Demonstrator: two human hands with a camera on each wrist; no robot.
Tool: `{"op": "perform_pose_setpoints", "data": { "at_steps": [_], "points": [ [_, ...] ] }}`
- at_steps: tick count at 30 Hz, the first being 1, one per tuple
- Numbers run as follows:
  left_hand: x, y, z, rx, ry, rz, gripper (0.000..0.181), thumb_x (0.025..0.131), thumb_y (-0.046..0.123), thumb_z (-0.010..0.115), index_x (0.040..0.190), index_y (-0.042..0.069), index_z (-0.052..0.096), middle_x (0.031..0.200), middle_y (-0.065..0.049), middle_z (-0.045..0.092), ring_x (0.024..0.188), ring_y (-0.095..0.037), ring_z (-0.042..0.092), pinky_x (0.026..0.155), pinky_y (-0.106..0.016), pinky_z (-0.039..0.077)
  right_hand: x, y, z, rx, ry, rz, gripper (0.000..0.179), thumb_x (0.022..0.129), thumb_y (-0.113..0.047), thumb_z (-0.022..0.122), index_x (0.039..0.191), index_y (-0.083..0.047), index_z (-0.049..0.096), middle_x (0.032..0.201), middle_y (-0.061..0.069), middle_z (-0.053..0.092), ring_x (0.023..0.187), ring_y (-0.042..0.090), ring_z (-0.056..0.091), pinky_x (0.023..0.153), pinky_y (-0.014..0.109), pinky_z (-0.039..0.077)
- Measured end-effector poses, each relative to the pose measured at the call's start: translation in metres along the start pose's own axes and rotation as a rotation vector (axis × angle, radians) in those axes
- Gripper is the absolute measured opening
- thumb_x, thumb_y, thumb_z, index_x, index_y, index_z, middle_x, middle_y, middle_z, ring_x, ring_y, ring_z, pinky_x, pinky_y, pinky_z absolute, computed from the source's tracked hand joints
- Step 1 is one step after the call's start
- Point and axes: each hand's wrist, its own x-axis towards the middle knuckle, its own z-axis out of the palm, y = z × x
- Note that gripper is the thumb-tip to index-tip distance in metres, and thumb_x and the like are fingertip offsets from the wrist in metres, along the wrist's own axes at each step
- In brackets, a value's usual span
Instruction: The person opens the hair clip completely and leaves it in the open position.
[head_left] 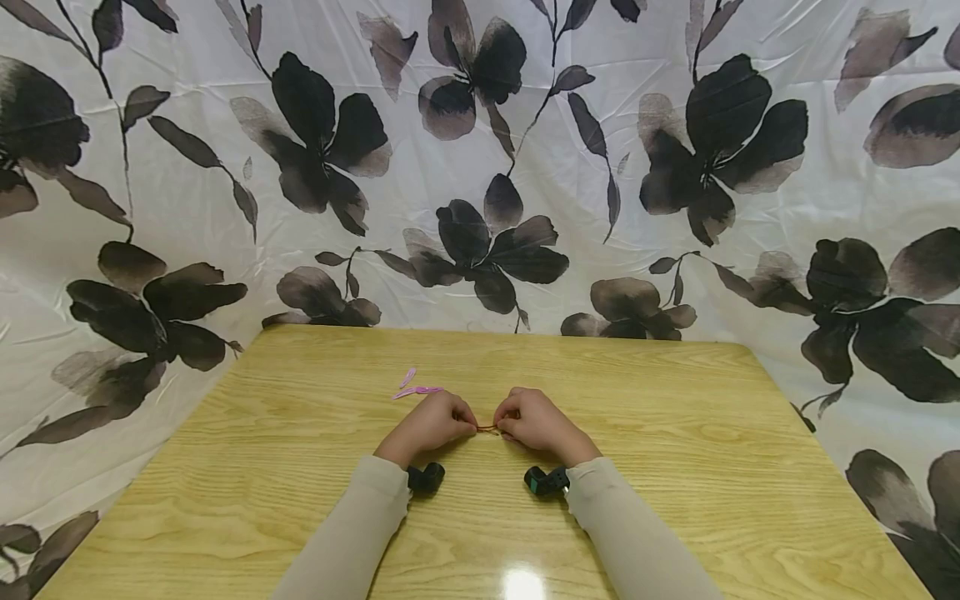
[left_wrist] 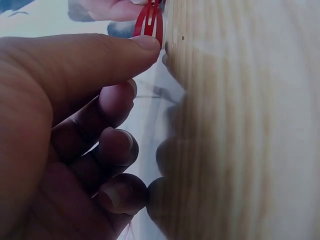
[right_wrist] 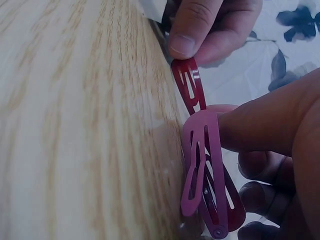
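Observation:
My left hand [head_left: 433,421] pinches one end of a red snap hair clip [left_wrist: 149,22] between thumb and fingertip, low over the wooden table [head_left: 660,467]. Facing it, my right hand [head_left: 538,423] holds a pink snap hair clip [right_wrist: 216,155] at its rounded end, the clip's inner tongue sprung out to one side. A dark red clip [right_wrist: 234,200] shows behind the pink one. The red clip [right_wrist: 192,82] reaches from the left thumb to the top of the pink clip, overlapping it in the right wrist view. The right fingertips are partly hidden behind the clips.
Two pieces, a small pink clip [head_left: 407,377] and a longer pink one [head_left: 417,391], lie on the table just beyond the left hand. Each wrist wears a black camera [head_left: 427,478]. A flower-patterned white cloth [head_left: 480,167] hangs behind the table's far edge.

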Motion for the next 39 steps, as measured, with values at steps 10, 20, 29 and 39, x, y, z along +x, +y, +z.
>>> {"op": "perform_pose_setpoints", "data": {
  "at_steps": [10,20,29,39],
  "points": [
    [0.0000,0.0001,-0.0005,0.006,-0.009,-0.005,0.006,0.086,0.015,0.073,0.082,0.016,0.077,0.086,0.004,0.071,0.078,-0.011,0.057,0.072,-0.030,0.048,0.0012,0.0006,0.0001,-0.013,-0.008,0.009,0.017,0.091,-0.010,0.061,0.087,-0.016,0.076,0.080,-0.006,0.057,0.072,0.010,0.049,0.070,0.026,0.044],
    [0.0006,-0.0017,-0.0019,0.028,-0.014,-0.002,0.006,0.087,0.016,0.072,0.083,0.019,0.077,0.090,0.005,0.071,0.083,-0.011,0.058,0.076,-0.031,0.049,0.0027,0.0013,0.0002,-0.024,-0.002,0.002,0.017,0.090,-0.010,0.061,0.086,-0.016,0.076,0.080,-0.006,0.057,0.072,0.010,0.050,0.070,0.026,0.045],
    [0.0010,-0.0019,-0.0021,0.013,-0.022,-0.011,0.005,0.087,0.016,0.073,0.087,0.018,0.077,0.093,0.004,0.072,0.087,-0.011,0.060,0.078,-0.032,0.051,0.0030,-0.0001,0.0002,-0.020,-0.003,0.008,0.017,0.092,-0.011,0.061,0.088,-0.016,0.077,0.081,-0.006,0.058,0.072,0.010,0.050,0.071,0.027,0.045],
    [-0.0005,-0.0003,-0.0040,-0.025,-0.045,-0.022,0.012,0.088,0.014,0.071,0.099,0.013,0.075,0.093,0.003,0.072,0.082,-0.009,0.062,0.078,-0.032,0.052,0.0014,-0.0060,0.0002,-0.022,-0.002,0.025,0.015,0.095,-0.015,0.060,0.096,-0.015,0.075,0.090,-0.004,0.061,0.074,0.010,0.053,0.070,0.029,0.046]
  ]
}}
